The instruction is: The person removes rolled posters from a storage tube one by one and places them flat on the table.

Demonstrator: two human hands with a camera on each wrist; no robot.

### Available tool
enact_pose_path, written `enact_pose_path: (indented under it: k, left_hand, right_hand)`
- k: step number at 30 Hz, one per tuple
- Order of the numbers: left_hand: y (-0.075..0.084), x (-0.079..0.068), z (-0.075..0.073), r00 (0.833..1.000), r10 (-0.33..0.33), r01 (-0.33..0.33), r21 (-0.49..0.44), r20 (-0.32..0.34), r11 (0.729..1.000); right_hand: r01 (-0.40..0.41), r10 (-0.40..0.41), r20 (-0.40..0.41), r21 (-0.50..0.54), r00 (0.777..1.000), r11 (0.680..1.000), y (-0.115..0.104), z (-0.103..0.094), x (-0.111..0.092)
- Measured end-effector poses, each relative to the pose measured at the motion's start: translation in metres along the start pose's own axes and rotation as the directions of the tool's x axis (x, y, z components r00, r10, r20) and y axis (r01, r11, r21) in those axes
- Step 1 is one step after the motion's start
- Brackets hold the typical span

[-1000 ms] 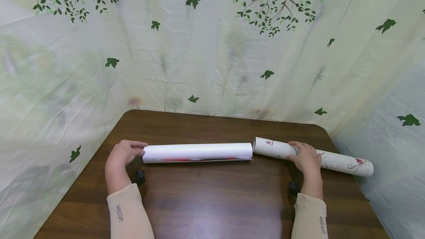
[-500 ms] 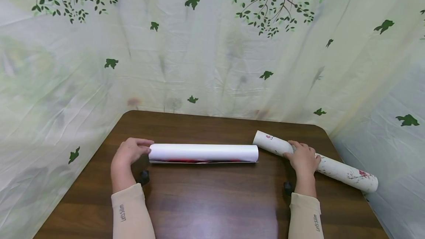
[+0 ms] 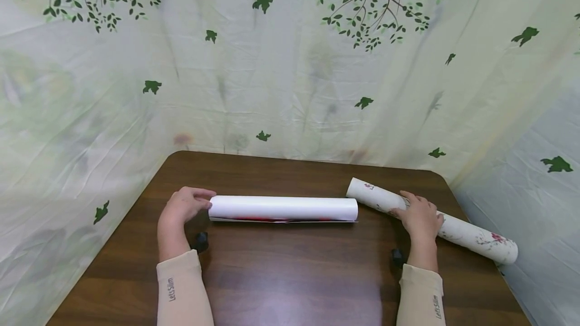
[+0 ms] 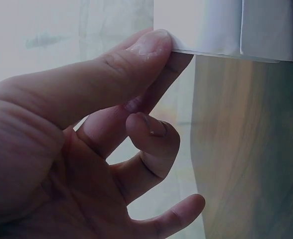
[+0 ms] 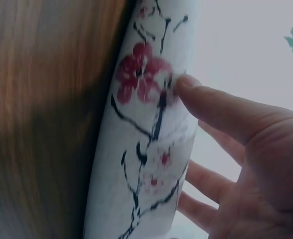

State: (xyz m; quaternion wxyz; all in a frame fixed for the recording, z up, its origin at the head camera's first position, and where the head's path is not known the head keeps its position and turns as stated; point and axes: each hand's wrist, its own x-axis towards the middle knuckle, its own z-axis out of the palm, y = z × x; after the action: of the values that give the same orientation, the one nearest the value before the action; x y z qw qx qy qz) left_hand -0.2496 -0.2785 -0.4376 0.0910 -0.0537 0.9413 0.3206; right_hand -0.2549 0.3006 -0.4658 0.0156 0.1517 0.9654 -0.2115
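Note:
A white paper roll (image 3: 283, 208) lies across the table in the head view, a strip of red showing along its lower edge. My left hand (image 3: 182, 208) pinches its left end; the left wrist view shows thumb (image 4: 149, 45) and forefinger at the paper's edge (image 4: 216, 30), the other fingers bent free of it. To the right, a white tube with plum-blossom print (image 3: 471, 236) lies slanted, its far end close to the roll's right end. Over its middle, my right hand (image 3: 420, 218) grips it, thumb on the near side and fingers behind, as the right wrist view shows.
The brown wooden table (image 3: 290, 275) has rounded far corners. Behind and beside it hangs a pale leaf-printed curtain (image 3: 290, 89). The tube's near end (image 3: 509, 253) reaches the table's right edge.
The paper roll and my left hand have shifted to the right. The tube has turned, its far end swinging away from me and its near end coming closer.

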Motion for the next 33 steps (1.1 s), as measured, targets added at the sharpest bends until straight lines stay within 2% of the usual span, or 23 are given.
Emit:
enact_pose_path:
  k: [7, 14, 23, 29, 33]
  left_hand:
    - [0.003, 0.001, 0.001, 1.0, 0.008, -0.008, 0.012, 0.013, 1.0]
    - [0.003, 0.002, 0.002, 1.0, 0.017, -0.017, 0.017, 0.016, 1.0]
    - [-0.002, 0.001, -0.001, 1.0, 0.008, -0.008, 0.011, 0.022, 1.0]
    - [-0.005, 0.0, -0.002, 1.0, -0.004, 0.004, -0.004, 0.023, 1.0]
    - [-0.004, 0.0, -0.002, 1.0, -0.008, 0.008, -0.007, 0.025, 1.0]
  right_hand:
    - [-0.03, 0.03, 0.022, 0.008, 0.999, 1.0, 0.025, -0.016, -0.006]
    - [-0.063, 0.063, 0.037, 0.006, 0.997, 0.998, 0.066, -0.031, -0.01]
    - [-0.156, 0.153, 0.103, 0.02, 0.983, 0.988, 0.113, -0.056, -0.015]
    - [-0.225, 0.22, 0.108, 0.038, 0.97, 0.974, 0.131, -0.065, -0.019]
    - [-0.248, 0.244, 0.094, 0.034, 0.965, 0.968, 0.136, -0.067, -0.02]
